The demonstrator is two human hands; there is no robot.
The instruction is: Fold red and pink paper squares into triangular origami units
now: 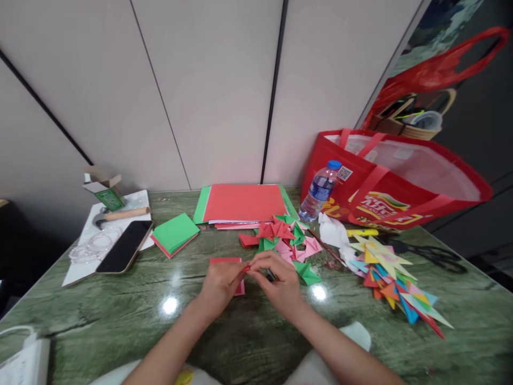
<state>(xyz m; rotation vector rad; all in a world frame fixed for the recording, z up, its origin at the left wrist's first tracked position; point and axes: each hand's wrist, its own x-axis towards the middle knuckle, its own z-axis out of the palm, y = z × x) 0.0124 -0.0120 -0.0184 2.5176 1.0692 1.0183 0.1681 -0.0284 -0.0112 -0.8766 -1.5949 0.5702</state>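
Between my fingertips is a small piece of red paper (246, 269), mostly covered by the fingers. My left hand (222, 282) pinches it from the left, and my right hand (276, 278) pinches it from the right. Under the left hand lie red and pink paper squares (225, 260), partly hidden. Just beyond the right hand is a loose pile of folded red, green and pink paper pieces (276, 230). A small dark object (271, 275) shows by the right fingers; I cannot make out its kind.
Green and red paper squares (175, 233) lie left, near a phone (125, 247) and a hammer-like tool (124, 214). Stacked paper sheets (244, 203) lie at the back. Rightward stand a water bottle (320, 192) and red bag (360, 187), with folded colourful pieces (395, 283) and black scissors (430, 255).
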